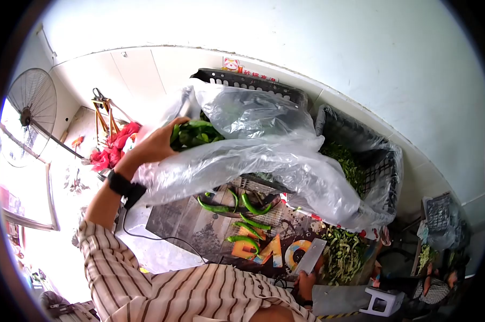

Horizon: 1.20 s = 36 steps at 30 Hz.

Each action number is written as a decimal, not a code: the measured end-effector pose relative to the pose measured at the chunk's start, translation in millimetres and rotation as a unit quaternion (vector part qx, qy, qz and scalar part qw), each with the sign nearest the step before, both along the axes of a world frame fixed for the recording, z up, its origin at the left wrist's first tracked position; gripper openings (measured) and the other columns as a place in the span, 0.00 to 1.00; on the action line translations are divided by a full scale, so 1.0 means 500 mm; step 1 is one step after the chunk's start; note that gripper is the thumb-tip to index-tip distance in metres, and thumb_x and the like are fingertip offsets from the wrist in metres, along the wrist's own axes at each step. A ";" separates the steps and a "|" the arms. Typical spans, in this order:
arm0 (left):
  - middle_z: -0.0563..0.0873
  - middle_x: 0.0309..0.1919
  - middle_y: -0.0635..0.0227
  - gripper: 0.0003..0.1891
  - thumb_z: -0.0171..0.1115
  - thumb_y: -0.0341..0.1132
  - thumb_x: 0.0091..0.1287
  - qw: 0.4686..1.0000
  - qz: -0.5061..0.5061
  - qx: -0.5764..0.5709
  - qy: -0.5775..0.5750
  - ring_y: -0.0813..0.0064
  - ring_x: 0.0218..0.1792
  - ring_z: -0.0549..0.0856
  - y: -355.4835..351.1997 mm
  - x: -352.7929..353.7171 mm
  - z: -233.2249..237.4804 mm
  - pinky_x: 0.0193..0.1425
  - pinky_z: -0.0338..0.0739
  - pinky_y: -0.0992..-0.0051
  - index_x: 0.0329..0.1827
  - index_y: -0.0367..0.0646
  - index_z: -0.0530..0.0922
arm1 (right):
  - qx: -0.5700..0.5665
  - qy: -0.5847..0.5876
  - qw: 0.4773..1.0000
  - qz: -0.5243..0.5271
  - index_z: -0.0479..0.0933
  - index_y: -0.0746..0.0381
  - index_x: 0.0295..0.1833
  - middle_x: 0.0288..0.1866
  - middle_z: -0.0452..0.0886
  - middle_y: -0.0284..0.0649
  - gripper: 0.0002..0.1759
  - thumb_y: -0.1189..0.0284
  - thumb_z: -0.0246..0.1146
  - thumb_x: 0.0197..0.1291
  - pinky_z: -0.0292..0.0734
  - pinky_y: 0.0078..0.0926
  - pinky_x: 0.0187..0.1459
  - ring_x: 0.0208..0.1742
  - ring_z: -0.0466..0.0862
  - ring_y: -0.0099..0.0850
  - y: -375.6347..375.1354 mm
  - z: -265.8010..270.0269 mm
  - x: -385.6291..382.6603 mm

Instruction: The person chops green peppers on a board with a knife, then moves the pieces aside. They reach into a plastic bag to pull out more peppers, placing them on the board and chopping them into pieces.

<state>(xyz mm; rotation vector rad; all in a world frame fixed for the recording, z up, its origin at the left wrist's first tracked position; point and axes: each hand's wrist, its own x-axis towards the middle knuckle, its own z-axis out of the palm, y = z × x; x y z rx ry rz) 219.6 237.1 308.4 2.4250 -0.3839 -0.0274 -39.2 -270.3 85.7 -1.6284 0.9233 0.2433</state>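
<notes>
My left hand [157, 144], with a black watch on the wrist, is closed around a bunch of green peppers [197, 134] at the mouth of a clear plastic bag [258, 115]. Its fingertips are partly hidden by the peppers and the plastic. Low in the view, my right hand [305, 284] grips a cleaver [311, 256], its broad blade lying over the patterned table mat [172, 220]. Several long green chili peppers [245, 228] lie loose on the mat left of the blade. To the right of the blade is a heap of sliced green peppers [341, 255].
The bag drapes over a black crate [248, 80] against the wall. Beside it, a plastic-lined crate [384, 172] holds cut greens. A standing fan [30, 102] is at left, a white stool [382, 300] at lower right. Another person's hand [427, 284] shows at far right.
</notes>
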 end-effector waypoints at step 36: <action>0.73 0.48 0.65 0.43 0.63 0.28 0.47 0.783 0.411 -0.467 0.029 0.74 0.44 0.76 0.023 -0.471 -0.298 0.47 0.72 0.77 0.69 0.43 0.52 | -0.049 -0.007 0.986 0.159 0.64 0.64 0.21 0.12 0.67 0.36 0.16 0.69 0.53 0.60 0.67 0.27 0.19 0.12 0.70 0.27 0.013 0.022 0.060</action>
